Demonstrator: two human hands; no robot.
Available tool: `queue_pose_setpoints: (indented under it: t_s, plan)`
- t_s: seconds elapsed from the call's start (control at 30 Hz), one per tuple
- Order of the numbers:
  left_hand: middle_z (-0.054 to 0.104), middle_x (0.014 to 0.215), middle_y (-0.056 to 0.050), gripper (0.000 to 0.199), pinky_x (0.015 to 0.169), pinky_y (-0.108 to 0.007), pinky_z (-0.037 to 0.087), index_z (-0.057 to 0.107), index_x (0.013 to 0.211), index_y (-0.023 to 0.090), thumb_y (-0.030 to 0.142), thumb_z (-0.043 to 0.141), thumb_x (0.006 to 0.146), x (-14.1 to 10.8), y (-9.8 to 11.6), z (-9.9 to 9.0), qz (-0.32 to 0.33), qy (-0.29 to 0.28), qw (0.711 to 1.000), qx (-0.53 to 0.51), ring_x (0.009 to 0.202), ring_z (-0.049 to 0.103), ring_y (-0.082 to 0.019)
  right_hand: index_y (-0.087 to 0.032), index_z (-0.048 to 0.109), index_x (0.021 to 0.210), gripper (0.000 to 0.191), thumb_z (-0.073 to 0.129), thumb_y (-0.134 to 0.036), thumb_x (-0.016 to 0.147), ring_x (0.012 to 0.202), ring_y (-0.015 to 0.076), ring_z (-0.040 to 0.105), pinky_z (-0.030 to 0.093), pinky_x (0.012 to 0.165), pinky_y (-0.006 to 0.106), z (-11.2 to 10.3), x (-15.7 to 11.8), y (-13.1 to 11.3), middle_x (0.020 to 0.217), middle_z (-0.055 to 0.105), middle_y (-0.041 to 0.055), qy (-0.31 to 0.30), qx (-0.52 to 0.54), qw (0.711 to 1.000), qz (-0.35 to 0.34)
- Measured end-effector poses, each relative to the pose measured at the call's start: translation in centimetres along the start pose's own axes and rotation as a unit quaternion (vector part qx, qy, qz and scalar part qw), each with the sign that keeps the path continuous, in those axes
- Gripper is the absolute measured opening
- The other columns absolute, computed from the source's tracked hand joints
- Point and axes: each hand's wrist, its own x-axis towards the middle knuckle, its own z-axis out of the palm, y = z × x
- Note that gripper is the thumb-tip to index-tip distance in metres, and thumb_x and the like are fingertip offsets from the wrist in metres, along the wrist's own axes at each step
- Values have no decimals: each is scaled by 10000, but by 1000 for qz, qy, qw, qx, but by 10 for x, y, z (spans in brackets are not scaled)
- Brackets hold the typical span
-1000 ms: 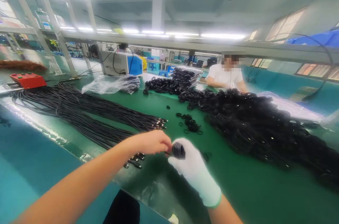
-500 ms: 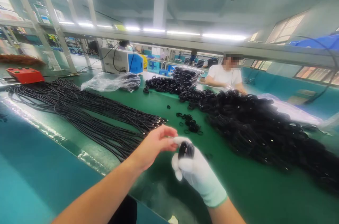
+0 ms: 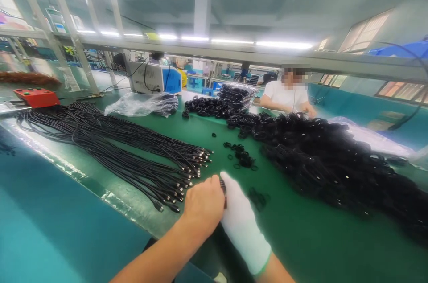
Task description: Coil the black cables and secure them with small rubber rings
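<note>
Head view: we recorded one black coil (image 3: 223, 190) between two hands pressed together; right hand (image 3: 236, 210), white-gloved, wrapped about it; left hand (image 3: 204, 205), bare, curled against it, its grip hidden from us. Left: straight cables (image 3: 127, 170). Right: heaped coils (image 3: 317, 153). Beneath: green tabletop (image 3: 301, 238).

Left forearm (image 3: 157, 254): bare, angled forward and inward from the lower frame edge. Left hand (image 3: 203, 206): bare, back uppermost, fingers (image 3: 214, 182) curled, fingertips hidden. Right forearm (image 3: 276, 269): angled forward and inward from the opposite side. Right hand (image 3: 240, 220): gloved in white to the wrist, palm facing inward. Both hands meet side by side ahead of the torso.
</note>
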Motion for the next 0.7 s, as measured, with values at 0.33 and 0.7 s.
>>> queue_pose_setpoints:
  t_s: [0.33, 0.7]
  plan:
    - [553, 1017, -32, 463, 808, -245, 469, 585, 1160, 243, 42, 391, 791, 5, -30, 10, 163, 99, 967, -169, 882, 576, -143, -211, 474, 1254, 559, 668, -214, 729, 988, 220, 578, 545, 760, 386, -22, -1, -3, 1137, 542, 85, -263, 263, 927, 60]
    - [594, 809, 10, 364, 722, -218, 484, 683, 895, 227, -12, 452, 745, 9, -39, 29, 135, 183, 919, -323, 764, 586, -107, -197, 484, 1193, 564, 728, -256, 688, 1021, 233, 591, 543, 782, 364, -7, -6, -6, 1172, 541, 83, -216, 255, 939, 75]
